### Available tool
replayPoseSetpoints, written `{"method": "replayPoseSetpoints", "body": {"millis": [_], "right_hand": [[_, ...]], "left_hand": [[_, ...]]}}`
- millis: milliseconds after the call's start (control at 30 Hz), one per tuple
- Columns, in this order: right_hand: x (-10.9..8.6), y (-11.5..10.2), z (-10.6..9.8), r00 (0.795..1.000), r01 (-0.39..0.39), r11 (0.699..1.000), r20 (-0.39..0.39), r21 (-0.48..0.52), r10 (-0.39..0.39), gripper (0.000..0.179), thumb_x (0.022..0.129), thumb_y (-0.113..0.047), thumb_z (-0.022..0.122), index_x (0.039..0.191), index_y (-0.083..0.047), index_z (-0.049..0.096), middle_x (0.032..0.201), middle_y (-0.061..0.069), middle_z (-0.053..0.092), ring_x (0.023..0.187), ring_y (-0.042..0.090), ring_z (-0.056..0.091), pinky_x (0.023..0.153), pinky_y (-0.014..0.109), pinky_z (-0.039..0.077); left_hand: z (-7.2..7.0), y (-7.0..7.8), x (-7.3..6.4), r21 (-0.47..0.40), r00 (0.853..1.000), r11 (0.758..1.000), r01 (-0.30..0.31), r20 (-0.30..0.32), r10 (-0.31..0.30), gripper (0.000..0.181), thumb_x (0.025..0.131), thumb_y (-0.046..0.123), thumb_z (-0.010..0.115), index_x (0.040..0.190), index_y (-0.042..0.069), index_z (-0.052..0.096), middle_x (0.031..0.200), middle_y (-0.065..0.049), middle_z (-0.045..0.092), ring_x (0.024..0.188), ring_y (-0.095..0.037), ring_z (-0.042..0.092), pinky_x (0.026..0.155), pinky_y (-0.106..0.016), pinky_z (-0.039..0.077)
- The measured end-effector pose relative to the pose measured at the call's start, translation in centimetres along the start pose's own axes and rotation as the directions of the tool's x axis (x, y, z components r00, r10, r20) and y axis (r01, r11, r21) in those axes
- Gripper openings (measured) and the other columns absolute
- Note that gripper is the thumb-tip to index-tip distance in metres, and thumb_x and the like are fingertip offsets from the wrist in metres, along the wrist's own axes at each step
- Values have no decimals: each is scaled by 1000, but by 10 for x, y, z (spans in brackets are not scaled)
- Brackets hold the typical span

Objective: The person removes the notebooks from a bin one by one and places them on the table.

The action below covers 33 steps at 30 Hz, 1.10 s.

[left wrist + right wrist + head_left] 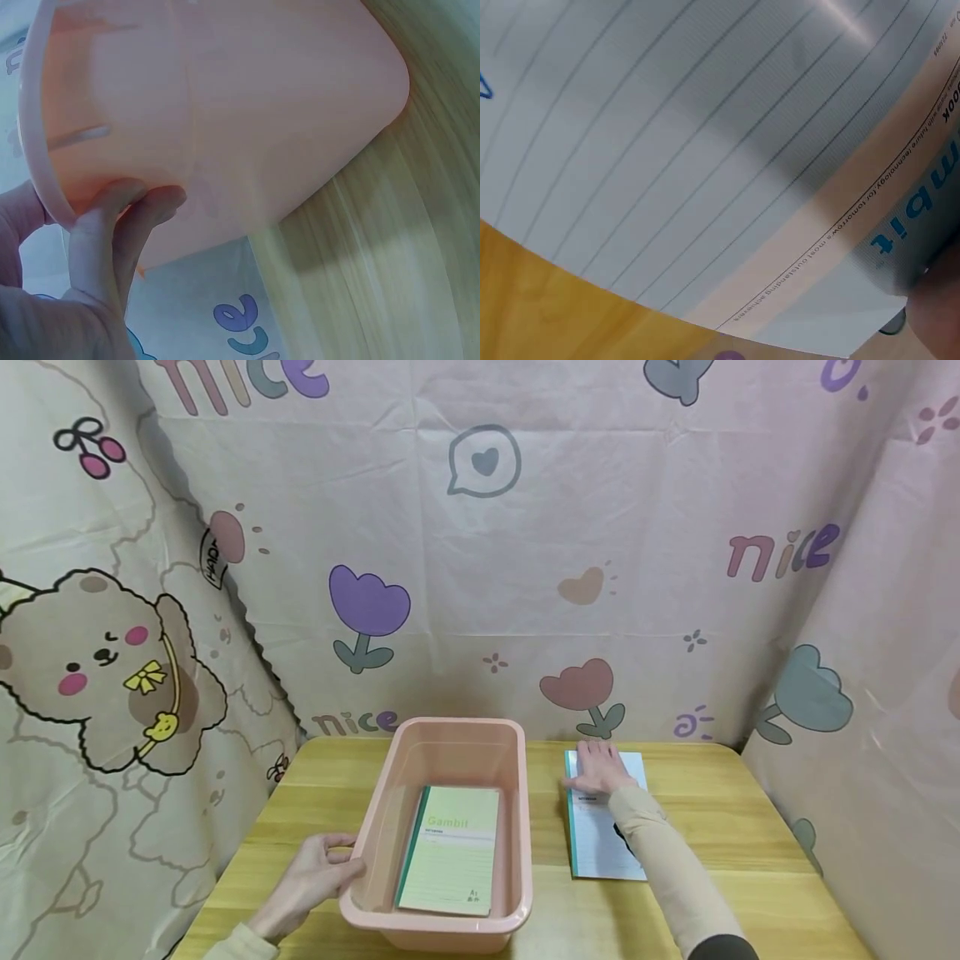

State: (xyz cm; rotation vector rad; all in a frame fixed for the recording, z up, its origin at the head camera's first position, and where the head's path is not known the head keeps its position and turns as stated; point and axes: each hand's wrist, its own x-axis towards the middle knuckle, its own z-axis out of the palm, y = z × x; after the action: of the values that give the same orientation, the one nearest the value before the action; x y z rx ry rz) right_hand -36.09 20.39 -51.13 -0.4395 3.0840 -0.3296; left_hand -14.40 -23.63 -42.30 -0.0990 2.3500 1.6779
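On the left, a pink plastic tub (519,827) has my left hand (318,870) at its near left side. The left wrist view shows the thumb and fingers of that hand (90,277) pinching the tub's rim (31,127). A pale green notebook (450,860) marked Gambit lies inside the tub. To the right, my right hand (600,768) holds the far end of a light blue notebook (600,852), fingers at its top edge and thumb near its teal spine. Close up in the right wrist view, the lined cover (667,150) fills most of the picture; little of the hand shows.
The wooden table (750,860) carries the tub and the blue notebook side by side, with a strip of wood between them. A printed curtain (480,568) hangs behind the table's far edge and along both sides.
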Motion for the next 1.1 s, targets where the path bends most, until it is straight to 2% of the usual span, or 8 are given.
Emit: {"method": "replayPoseSetpoints", "body": {"millis": [200,367,500,700,933,1100], "right_hand": [[1,3,15,1000,-17,999,-12,32,18,65,84,-48,71,120,3,53,127,27,57,122,45,50,102,59,41],[1,5,22,999,8,999,-35,53,-6,67,87,-43,69,127,7,51,129,31,54,123,47,48,105,61,40],[0,4,24,1000,15,997,-20,73,-13,68,88,-41,67,132,9,50,130,33,51,124,48,46,109,62,40],[-3,3,28,999,29,994,-31,109,-25,56,92,-36,69,130,2,55,132,29,53,127,48,47,111,63,39],[-3,-2,24,998,-24,1000,-65,17,25,49,96,-37,63,128,-1,58,130,26,58,126,45,51,109,63,43],[-3,-17,5,997,-32,999,-78,-30,29,47,96,-37,61,125,0,60,124,25,62,120,44,56,103,62,47]], "left_hand": [[-1,0,-1,-9,1000,1000,-2,7,2,61,86,0,58,133,-29,34,104,-32,72,86,-28,75,71,-35,66],[-1,0,-1,-13,1000,1000,-13,18,13,61,86,0,58,133,-29,33,105,-33,71,87,-29,75,72,-36,66],[-1,0,-1,-12,1000,1000,-10,20,10,60,86,0,57,133,-29,34,105,-33,71,87,-29,75,72,-35,66],[-3,-1,-1,-15,999,1000,-24,37,24,60,86,0,57,133,-29,34,106,-33,71,88,-29,75,72,-35,66],[-2,-1,-1,-6,999,1000,-27,33,28,61,86,1,57,133,-29,34,105,-33,71,87,-29,74,71,-34,66],[-1,0,-1,-10,999,999,-30,29,31,60,86,0,57,133,-30,34,107,-37,69,89,-32,75,73,-36,66]]}}
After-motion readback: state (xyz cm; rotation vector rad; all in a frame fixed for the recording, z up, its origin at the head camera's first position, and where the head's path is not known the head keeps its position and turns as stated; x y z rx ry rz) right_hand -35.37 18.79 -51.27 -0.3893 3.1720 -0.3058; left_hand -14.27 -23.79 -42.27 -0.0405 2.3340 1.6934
